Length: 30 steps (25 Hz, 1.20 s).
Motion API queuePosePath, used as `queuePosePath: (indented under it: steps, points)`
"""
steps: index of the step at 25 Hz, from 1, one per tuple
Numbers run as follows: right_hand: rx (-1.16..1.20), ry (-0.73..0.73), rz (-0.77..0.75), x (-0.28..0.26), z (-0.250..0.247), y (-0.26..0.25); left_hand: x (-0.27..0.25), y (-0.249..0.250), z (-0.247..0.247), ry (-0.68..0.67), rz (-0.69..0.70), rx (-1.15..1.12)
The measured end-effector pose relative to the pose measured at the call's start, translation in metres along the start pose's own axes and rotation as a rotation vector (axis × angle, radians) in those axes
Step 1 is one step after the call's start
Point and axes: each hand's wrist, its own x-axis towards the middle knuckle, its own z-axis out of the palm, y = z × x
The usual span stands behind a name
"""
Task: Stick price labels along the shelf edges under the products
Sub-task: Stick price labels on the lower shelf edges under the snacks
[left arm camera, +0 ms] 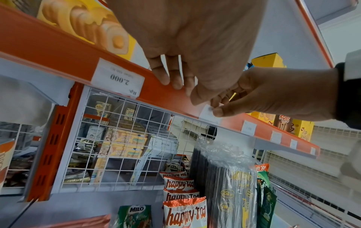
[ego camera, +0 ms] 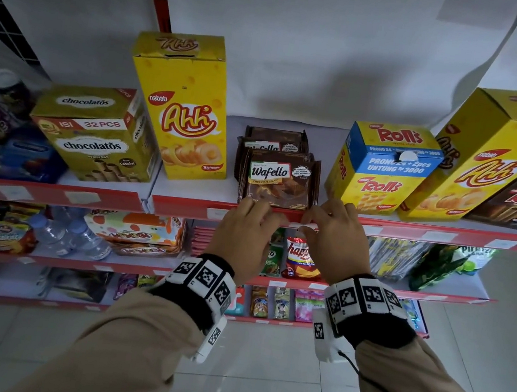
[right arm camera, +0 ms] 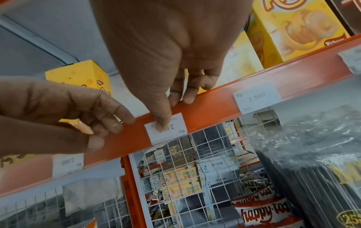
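A white price label (right arm camera: 175, 131) reading Rp 2.000 lies flat on the red shelf edge (ego camera: 181, 208), below the brown Wafello pack (ego camera: 281, 180). My right hand (right arm camera: 173, 111) presses its thumb on the middle of the label, and its fingers rest along the top of the edge. In the head view only a sliver of the label (ego camera: 304, 226) shows beside the right hand (ego camera: 317, 216). My left hand (ego camera: 262, 208) touches the same edge with straight fingers just left of the label and holds nothing. The left wrist view shows the left hand (left arm camera: 175, 83), the right hand (left arm camera: 220, 108) and the label (left arm camera: 207, 115).
More labels sit on the edge: a 2.000 label (left arm camera: 119, 78) to the left and a 1.500 label (right arm camera: 257, 98) to the right. A yellow Ahh box (ego camera: 183, 107), a Rolls box (ego camera: 385, 168) and a Chocolatos box (ego camera: 95, 134) flank the Wafello packs. Snack bags (ego camera: 299, 259) fill the lower shelves.
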Motion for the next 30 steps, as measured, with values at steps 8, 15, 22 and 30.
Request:
queuePosePath:
  steps: [8, 15, 22, 30]
  points:
    - [0.022, -0.127, -0.017, 0.011, -0.013, 0.004, 0.001, -0.001, -0.001, 0.003, 0.009, 0.023]
    - [0.264, -0.024, -0.006, 0.012, -0.019, 0.009, 0.001, 0.000, 0.001, 0.033, -0.018, 0.007]
    - [1.196, 0.045, 0.371, 0.000, -0.010, -0.009, 0.005, -0.006, 0.008, 0.199, -0.083, -0.376]
    - [1.107, -0.046, 0.309, -0.006, 0.002, -0.022, 0.007, -0.007, 0.012, 0.229, -0.152, -0.482]
